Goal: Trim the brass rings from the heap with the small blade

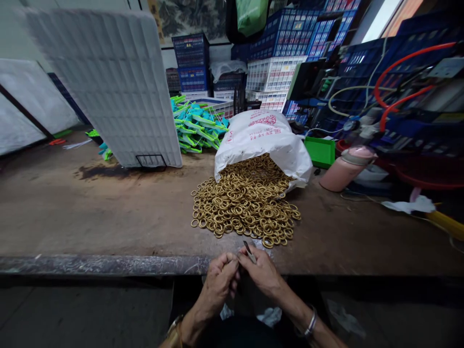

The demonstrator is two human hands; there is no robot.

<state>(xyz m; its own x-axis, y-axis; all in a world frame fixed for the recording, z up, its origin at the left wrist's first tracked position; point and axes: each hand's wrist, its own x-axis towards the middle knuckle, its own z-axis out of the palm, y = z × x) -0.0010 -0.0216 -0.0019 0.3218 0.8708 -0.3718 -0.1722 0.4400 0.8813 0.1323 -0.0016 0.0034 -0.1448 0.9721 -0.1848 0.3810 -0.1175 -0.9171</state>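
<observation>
Both my hands meet at the table's front edge, just before a heap of brass-coloured rings [246, 203]. My right hand [263, 273] is closed on a small knife [250, 252], its dark blade pointing up and away from me. The fingers of my left hand [219, 280] are pinched together against the right fingertips. Whatever they hold is too small or hidden to name. The rings spill from the mouth of a white woven sack [261, 133] with red print, which lies on its side on the table.
A tall white ribbed panel [112, 87] stands on the wooden table [72, 217] to the left. Behind it lie green and blue plastic pieces [197, 125]. On the right are a pink bottle [346, 169], a green tray [319, 152] and red hoses [386, 92]. Stacked crates [275, 75] fill the back.
</observation>
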